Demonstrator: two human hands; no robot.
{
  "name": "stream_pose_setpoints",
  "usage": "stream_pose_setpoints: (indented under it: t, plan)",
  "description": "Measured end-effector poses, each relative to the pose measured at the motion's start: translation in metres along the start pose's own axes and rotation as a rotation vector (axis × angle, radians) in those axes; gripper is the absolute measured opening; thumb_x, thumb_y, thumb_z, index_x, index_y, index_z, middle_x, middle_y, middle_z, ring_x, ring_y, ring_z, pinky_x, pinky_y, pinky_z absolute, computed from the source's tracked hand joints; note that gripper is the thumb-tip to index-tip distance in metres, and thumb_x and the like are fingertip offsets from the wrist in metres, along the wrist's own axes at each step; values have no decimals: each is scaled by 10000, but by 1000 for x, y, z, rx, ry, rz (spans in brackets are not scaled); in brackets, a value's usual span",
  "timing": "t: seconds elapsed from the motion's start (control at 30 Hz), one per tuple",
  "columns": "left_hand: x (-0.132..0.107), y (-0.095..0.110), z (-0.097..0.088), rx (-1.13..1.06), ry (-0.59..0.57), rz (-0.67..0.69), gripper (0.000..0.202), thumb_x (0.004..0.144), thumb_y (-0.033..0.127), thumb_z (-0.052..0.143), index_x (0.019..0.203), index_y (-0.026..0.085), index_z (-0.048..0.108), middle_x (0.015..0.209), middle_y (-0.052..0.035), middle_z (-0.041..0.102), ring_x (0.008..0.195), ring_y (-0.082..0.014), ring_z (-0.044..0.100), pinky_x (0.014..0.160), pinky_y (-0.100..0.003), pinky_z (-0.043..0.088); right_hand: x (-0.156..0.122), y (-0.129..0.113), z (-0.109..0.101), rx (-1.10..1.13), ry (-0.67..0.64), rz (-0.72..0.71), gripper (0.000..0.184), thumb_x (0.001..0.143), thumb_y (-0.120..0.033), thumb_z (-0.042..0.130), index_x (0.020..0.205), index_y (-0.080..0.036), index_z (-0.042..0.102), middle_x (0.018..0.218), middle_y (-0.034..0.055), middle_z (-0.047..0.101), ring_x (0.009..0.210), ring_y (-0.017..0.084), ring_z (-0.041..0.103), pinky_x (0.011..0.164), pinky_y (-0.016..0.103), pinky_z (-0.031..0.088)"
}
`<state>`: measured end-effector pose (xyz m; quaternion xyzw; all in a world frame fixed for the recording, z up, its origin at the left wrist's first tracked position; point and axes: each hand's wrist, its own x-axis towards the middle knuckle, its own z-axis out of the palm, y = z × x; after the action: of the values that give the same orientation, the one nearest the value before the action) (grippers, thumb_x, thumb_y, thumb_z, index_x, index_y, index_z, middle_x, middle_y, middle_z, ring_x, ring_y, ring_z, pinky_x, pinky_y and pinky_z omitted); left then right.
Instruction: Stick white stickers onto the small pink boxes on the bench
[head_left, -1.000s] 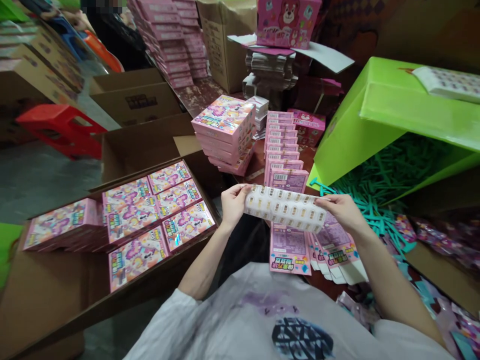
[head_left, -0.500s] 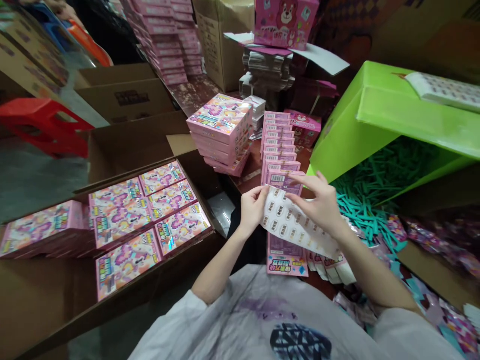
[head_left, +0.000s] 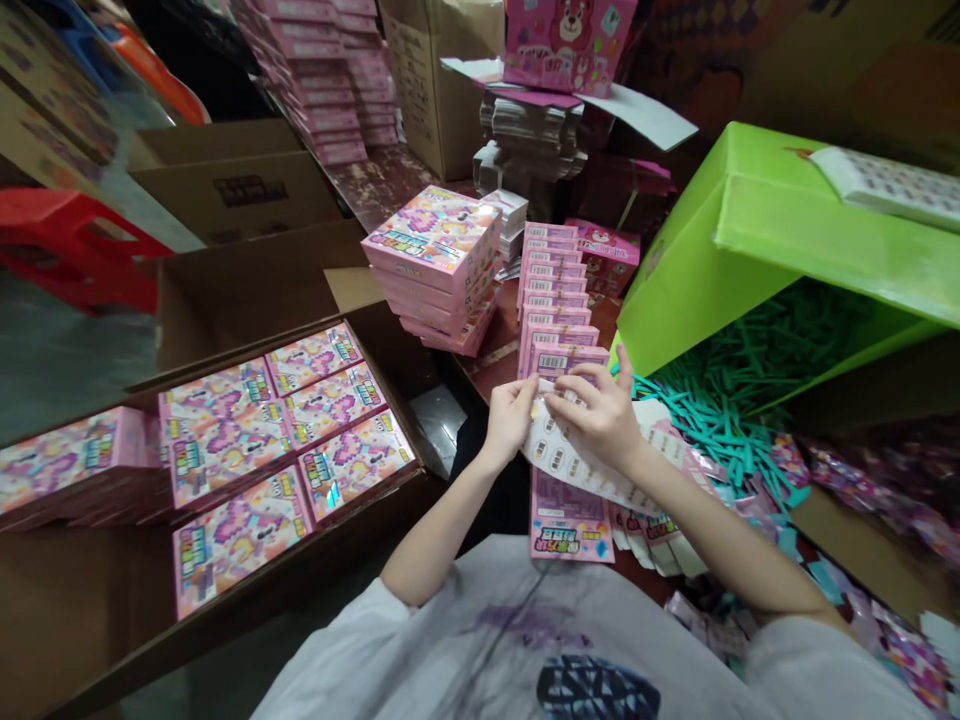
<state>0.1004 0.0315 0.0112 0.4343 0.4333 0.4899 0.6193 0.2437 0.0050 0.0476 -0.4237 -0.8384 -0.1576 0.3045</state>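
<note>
My left hand (head_left: pixel 510 415) pinches the upper left corner of a white sticker sheet (head_left: pixel 570 462) printed with rows of small oval labels. My right hand (head_left: pixel 596 410) lies over the sheet's top edge, thumb and forefinger closed on it close to the left hand. The sheet hangs tilted over a flat pink box (head_left: pixel 568 515) lying on the table. Just beyond my hands runs a fanned row of flat pink boxes (head_left: pixel 555 290) with barcodes showing.
A stack of finished pink boxes (head_left: pixel 435 262) stands behind. An open carton (head_left: pixel 247 290) at left holds several of the same boxes (head_left: pixel 285 430). A green bin (head_left: pixel 757 235) with teal plastic pieces (head_left: pixel 742 400) is at right. Cartons and a red stool (head_left: pixel 67 255) stand behind.
The sheet was held stretched between both hands. My right hand has since moved left along it to the corner beside my left hand, and the sheet now hangs tilted.
</note>
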Motion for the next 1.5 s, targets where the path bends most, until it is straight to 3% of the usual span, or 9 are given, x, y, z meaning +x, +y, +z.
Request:
stream_pose_setpoints:
  t: [0.2,0.37,0.47,0.6,0.7,0.8,0.97,1.3,1.5]
  plan:
    - [9,-6,-5,4,-47,-18,439,749,542,613,606,127,595,542,10,534,483,-83,411,458,-208,291,-5,7,10,68,-86,-23,165,875,-202,571,860,-315,691,921,-51,704,974,194,568,1154,592,39]
    - [24,-13,-18,117,65,58,431,787,524,573,609,133,590,546,15,519,499,-87,398,460,-203,281,19,28,2,215,-37,28,120,852,-265,587,825,-317,693,860,-52,709,904,192,605,1152,581,142]
    - [31,-14,-26,198,154,90,439,809,525,554,606,137,584,521,17,501,492,-92,398,461,-209,277,57,76,8,256,68,276,107,828,-317,612,776,-272,695,814,-8,697,884,214,618,1088,564,295]
    - [34,-9,-31,230,202,115,427,844,497,523,605,146,563,535,15,501,504,-95,407,471,-213,290,115,174,54,485,117,551,85,735,-247,676,776,-173,682,820,54,692,806,209,640,855,426,508]
    - [36,-3,-31,190,186,114,414,853,488,516,615,152,555,563,14,516,515,-96,421,473,-213,303,145,237,100,635,67,654,75,680,-154,682,744,-144,643,792,43,683,763,176,637,783,352,530]
    - [42,0,-33,146,192,93,411,841,491,535,603,156,539,555,19,509,506,-94,416,464,-212,305,161,270,135,677,-20,698,93,657,-96,679,712,-136,616,742,21,660,715,140,608,775,325,520]
    - [51,-4,-34,97,222,43,403,830,486,551,605,153,538,546,27,496,500,-85,404,463,-203,306,170,285,166,683,-143,713,105,653,-42,650,702,-123,605,718,18,639,671,113,569,757,298,499]
    - [58,-7,-34,90,269,16,385,830,464,554,635,134,587,567,13,559,524,-92,455,492,-191,339,169,304,186,624,-271,626,105,622,-94,672,634,-174,604,651,15,617,606,141,539,630,283,498]
    - [59,-8,-36,68,292,21,380,826,476,561,671,133,616,562,14,562,533,-99,474,510,-195,363,165,312,203,501,-189,524,59,630,-142,658,686,-158,647,671,29,642,635,156,587,644,281,507]
